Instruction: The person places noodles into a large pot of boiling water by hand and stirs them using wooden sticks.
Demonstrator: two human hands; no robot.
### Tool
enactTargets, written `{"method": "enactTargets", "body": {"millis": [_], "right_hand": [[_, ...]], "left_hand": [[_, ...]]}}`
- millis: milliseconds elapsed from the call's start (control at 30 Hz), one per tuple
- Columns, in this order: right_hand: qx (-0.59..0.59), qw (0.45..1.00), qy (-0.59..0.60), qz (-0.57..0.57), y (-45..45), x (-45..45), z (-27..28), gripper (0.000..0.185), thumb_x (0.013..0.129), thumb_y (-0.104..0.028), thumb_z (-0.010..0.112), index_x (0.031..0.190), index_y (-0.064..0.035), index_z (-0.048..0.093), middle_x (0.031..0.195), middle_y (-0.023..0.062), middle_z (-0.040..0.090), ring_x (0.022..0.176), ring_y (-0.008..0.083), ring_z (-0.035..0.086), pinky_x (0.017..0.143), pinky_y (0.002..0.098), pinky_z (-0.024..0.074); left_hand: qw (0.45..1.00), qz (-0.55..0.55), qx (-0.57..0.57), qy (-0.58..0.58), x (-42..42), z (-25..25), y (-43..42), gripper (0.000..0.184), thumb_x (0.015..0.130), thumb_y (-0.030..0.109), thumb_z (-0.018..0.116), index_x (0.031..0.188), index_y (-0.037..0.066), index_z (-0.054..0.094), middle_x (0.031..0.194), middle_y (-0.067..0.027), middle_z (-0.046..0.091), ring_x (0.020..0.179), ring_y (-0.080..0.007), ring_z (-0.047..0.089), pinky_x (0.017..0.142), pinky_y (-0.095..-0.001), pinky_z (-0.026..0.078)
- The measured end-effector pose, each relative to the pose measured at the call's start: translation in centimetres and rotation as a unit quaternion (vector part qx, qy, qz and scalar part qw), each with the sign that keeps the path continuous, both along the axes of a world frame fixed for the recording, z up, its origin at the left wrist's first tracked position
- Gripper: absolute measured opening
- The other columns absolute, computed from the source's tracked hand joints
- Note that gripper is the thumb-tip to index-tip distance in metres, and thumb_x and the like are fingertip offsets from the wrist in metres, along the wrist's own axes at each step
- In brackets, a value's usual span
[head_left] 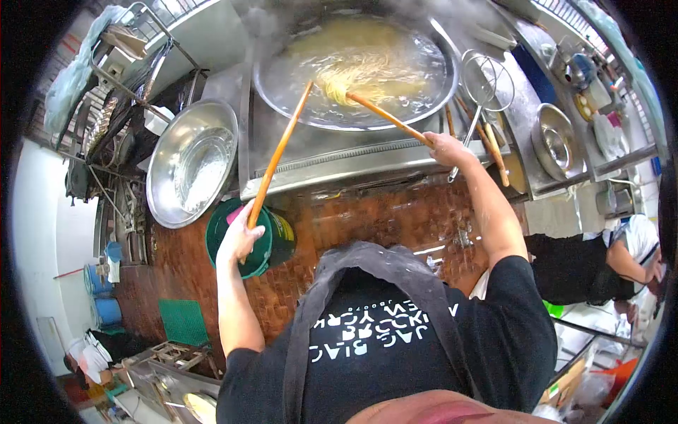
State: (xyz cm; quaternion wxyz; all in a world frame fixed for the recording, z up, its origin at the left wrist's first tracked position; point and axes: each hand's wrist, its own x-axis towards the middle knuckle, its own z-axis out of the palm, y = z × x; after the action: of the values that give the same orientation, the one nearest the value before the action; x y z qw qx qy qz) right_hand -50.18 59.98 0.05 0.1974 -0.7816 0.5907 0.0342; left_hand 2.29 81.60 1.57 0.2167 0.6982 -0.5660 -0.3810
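Note:
My left hand (241,237) is closed round the lower end of a long wooden stick (281,152). My right hand (450,150) grips a second wooden stick (392,121). Both sticks reach toward a wide steaming wok (263,88) of cloudy liquid at the top centre. Pale yellow noodles (360,76) lie bunched in the liquid, and the tips of the sticks are at their near edge. Just right of my right hand is the handle of a wire strainer (480,85).
A large metal basin (192,164) stands left of the stove, above a green bucket (263,247). Another metal bowl (556,141) and wooden rods (496,155) are at the right. One person (590,265) is at the right, another (92,357) at the lower left.

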Motion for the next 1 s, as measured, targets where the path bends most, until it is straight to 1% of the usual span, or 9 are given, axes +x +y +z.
{"method": "enactTargets", "body": {"millis": [100,133,200,233,367,567,733,900,1000], "right_hand": [[-0.02,0.999,-0.022,0.013,1.7,-6.1,3.0,0.036,0.085,-0.012,0.057,0.121,-0.0098,0.059,0.104,0.0227,0.067,0.105,0.0393,0.062,0.09,0.047,0.0496],[0.006,1.0,-0.005,-0.002,2.6,-8.0,4.7,0.039,0.085,-0.012,0.058,0.124,-0.011,0.059,0.105,0.0225,0.067,0.105,0.0387,0.063,0.091,0.0463,0.0499],[0.018,1.0,-0.016,0.008,4.9,-12.7,7.1,0.044,0.083,-0.01,0.061,0.127,-0.0129,0.059,0.107,0.0225,0.067,0.105,0.0385,0.063,0.091,0.0461,0.05],[0.017,1.0,-0.01,-0.004,6.1,-15.0,7.8,0.046,0.082,-0.009,0.062,0.128,-0.0126,0.059,0.108,0.0228,0.067,0.105,0.0386,0.063,0.09,0.0459,0.0499],[0.066,0.991,-0.023,-0.118,10.6,-20.2,11.0,0.048,0.08,-0.008,0.064,0.128,-0.0113,0.057,0.107,0.0239,0.067,0.104,0.0398,0.063,0.089,0.0464,0.0492],[-0.025,0.986,-0.029,-0.162,11.8,-24.1,9.4,0.052,0.081,-0.008,0.064,0.131,-0.0104,0.053,0.106,0.027,0.066,0.105,0.0434,0.061,0.089,0.0489,0.0484],[-0.036,0.99,-0.027,-0.135,8.5,-24.3,5.8,0.045,0.083,-0.009,0.063,0.127,-0.0072,0.053,0.106,0.0273,0.065,0.104,0.0439,0.061,0.09,0.0495,0.0486],[0.031,0.996,-0.017,-0.077,1.7,-19.3,-0.6,0.03,0.089,-0.015,0.056,0.118,-0.0064,0.055,0.107,0.0263,0.066,0.104,0.0415,0.063,0.09,0.0502,0.0486],[-0.016,0.994,-0.107,-0.025,-2.0,-13.1,-5.2,0.026,0.088,-0.01,0.051,0.113,-0.0048,0.056,0.103,0.0256,0.067,0.1,0.043,0.063,0.087,0.0506,0.049]], "left_hand": [[0.978,-0.077,-0.136,-0.137,-3.4,-2.7,-4.9,0.072,0.081,0.003,0.068,0.147,0.015,0.042,0.105,-0.0147,0.066,0.075,-0.0255,0.063,0.069,-0.036,0.053],[0.944,-0.126,-0.251,-0.173,-3.6,-5.8,-7.2,0.072,0.081,0.002,0.066,0.147,0.018,0.041,0.092,-0.0119,0.066,0.063,-0.0209,0.059,0.059,-0.0331,0.051],[0.951,-0.124,-0.166,-0.229,-8.2,-3.1,-9.7,0.07,0.084,0.004,0.06,0.148,0.024,0.039,0.076,-0.009,0.064,0.049,-0.0175,0.054,0.046,-0.0323,0.048],[0.967,-0.068,0.037,-0.241,-12.8,1.3,-10.2,0.068,0.086,0.007,0.057,0.149,0.027,0.038,0.072,-0.0089,0.063,0.046,-0.0186,0.054,0.043,-0.0343,0.048],[0.979,-0.078,0.162,-0.101,-20.7,0.2,-15.1,0.071,0.087,0.008,0.051,0.151,0.029,0.028,0.064,-0.0072,0.055,0.045,-0.0192,0.053,0.037,-0.0356,0.045],[0.986,-0.128,0.084,-0.072,-25.5,-4.5,-17.9,0.07,0.084,0.006,0.057,0.147,0.027,0.037,0.069,-0.0076,0.056,0.047,-0.0177,0.05,0.041,-0.0346,0.044],[0.991,-0.102,0.085,-0.027,-21.9,-4.2,-12.0,0.074,0.08,0.006,0.064,0.148,0.02,0.041,0.078,-0.0049,0.055,0.055,-0.0141,0.05,0.049,-0.0303,0.044],[0.99,-0.031,0.127,0.059,-19.2,2.2,-0.7,0.078,0.077,0.003,0.066,0.15,0.013,0.039,0.085,-0.0003,0.056,0.06,-0.0097,0.049,0.052,-0.0255,0.042],[0.989,0.025,0.111,0.099,-17.3,1.6,4.9,0.08,0.078,-0.002,0.064,0.151,0.014,0.036,0.09,-0.0001,0.055,0.056,-0.0085,0.046,0.048,-0.0242,0.041]]}}
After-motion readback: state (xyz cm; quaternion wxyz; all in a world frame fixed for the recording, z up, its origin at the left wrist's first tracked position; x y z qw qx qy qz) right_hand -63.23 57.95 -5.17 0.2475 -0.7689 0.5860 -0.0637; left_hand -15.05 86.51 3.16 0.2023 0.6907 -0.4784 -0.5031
